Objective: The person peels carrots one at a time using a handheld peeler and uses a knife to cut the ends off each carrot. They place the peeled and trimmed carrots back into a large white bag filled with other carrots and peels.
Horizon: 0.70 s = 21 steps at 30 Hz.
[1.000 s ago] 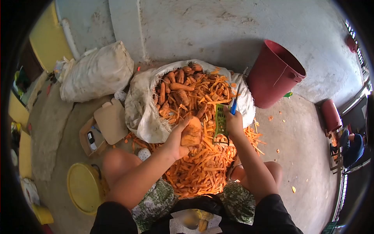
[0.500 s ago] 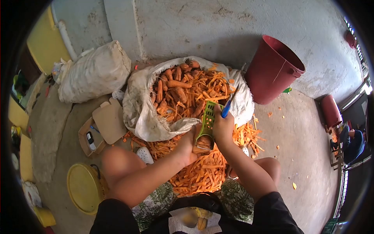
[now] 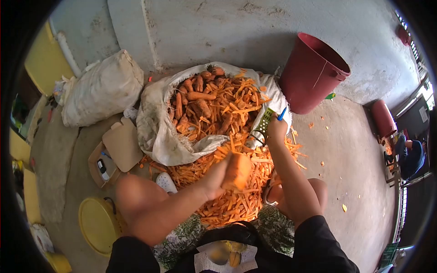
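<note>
My left hand [image 3: 215, 178] is closed around a thick carrot [image 3: 238, 171], whose bright orange flesh shows; it is held above a heap of carrot peelings [image 3: 241, 202] between my legs. Up and to the right, my right hand [image 3: 276, 132] grips a green perforated peeler [image 3: 264, 121] with a loop-like end, apart from the carrot. A blue handle [image 3: 282, 113], which belongs to a knife, juts from the same hand. Just beyond my hands lies an open white sack [image 3: 157, 143] with unpeeled carrots [image 3: 200, 96] at its left and orange strips at its right.
A tall dark red bin [image 3: 302, 82] stands against the wall behind the sack. To the left are a stuffed white sack [image 3: 107, 88], an open cardboard box [image 3: 123, 145] and a yellow-lidded bucket [image 3: 98, 225]. Another person [image 3: 409, 157] sits at the far right.
My right hand has drawn the peeler up and right, away from the carrot. The carrot in my left hand has turned and now shows its orange side.
</note>
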Each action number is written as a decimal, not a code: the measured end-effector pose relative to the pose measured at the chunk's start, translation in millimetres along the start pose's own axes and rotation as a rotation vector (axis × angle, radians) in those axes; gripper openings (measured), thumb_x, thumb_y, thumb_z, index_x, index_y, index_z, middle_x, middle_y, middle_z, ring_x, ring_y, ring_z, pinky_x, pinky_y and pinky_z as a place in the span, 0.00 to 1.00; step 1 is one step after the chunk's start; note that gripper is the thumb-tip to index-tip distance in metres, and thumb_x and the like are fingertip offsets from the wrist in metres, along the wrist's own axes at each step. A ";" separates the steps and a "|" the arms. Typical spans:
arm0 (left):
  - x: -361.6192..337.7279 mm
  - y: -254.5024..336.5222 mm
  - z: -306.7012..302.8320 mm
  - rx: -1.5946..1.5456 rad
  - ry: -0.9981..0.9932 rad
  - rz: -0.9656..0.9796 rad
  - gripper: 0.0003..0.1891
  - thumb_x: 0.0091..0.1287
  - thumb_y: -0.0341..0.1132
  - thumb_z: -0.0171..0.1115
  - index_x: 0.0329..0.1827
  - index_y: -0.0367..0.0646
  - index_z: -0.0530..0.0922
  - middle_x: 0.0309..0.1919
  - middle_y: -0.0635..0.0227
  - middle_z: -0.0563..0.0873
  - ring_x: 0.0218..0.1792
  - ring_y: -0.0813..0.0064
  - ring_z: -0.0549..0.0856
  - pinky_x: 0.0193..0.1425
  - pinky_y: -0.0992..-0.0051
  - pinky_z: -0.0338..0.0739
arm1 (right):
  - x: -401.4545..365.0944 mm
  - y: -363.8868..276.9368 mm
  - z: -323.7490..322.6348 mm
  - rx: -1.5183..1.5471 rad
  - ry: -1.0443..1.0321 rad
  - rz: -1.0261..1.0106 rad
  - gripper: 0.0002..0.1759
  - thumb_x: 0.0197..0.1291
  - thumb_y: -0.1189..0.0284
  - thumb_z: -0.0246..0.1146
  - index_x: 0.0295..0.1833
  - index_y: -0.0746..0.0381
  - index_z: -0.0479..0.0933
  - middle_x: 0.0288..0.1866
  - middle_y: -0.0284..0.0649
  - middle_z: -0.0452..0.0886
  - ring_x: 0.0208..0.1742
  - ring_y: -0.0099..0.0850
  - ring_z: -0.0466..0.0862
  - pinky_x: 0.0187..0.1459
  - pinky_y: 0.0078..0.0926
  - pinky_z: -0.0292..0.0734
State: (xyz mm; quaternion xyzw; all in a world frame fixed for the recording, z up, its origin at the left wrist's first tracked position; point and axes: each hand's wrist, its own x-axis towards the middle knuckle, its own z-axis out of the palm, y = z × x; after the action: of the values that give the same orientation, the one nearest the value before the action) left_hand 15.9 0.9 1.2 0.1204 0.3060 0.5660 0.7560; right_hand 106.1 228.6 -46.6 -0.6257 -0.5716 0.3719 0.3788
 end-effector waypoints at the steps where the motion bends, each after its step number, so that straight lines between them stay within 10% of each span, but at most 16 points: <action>1: 0.0 8.0 -7.5 -0.074 -0.056 0.011 0.26 0.68 0.53 0.35 0.50 0.37 0.66 0.35 0.56 0.78 0.34 0.63 0.81 0.38 0.65 0.79 | -9.1 -7.0 1.3 0.191 -0.049 0.023 0.19 0.62 0.63 0.50 0.30 0.70 0.73 0.17 0.39 0.73 0.17 0.29 0.73 0.20 0.29 0.67; 5: 10.9 8.6 -17.7 -0.248 0.126 0.031 0.22 0.69 0.50 0.35 0.48 0.39 0.67 0.37 0.56 0.77 0.34 0.61 0.81 0.36 0.63 0.78 | -74.9 -54.5 -7.0 0.563 -0.305 0.093 0.17 0.63 0.63 0.51 0.29 0.67 0.71 0.15 0.33 0.68 0.15 0.22 0.68 0.17 0.22 0.62; 15: 17.4 5.1 -6.6 -0.040 0.320 -0.032 0.18 0.69 0.46 0.35 0.47 0.43 0.69 0.36 0.65 0.79 0.33 0.70 0.81 0.35 0.69 0.79 | -101.8 -43.9 2.5 0.055 -0.207 -0.345 0.19 0.62 0.63 0.52 0.25 0.66 0.70 0.12 0.37 0.68 0.15 0.27 0.67 0.19 0.29 0.62; 21: 5.5 -14.7 5.4 0.043 0.043 -0.197 0.21 0.68 0.50 0.40 0.49 0.40 0.68 0.36 0.62 0.79 0.32 0.69 0.82 0.33 0.67 0.80 | -2.7 -5.7 -10.6 0.049 0.032 0.070 0.20 0.62 0.61 0.51 0.29 0.69 0.74 0.16 0.40 0.73 0.16 0.28 0.71 0.19 0.31 0.64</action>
State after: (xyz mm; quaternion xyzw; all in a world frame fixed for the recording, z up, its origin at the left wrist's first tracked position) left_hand 31.5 2.1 -4.1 0.0939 0.3447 0.4847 0.7984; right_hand 113.0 225.7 -36.7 -0.6418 -0.5340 0.3889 0.3896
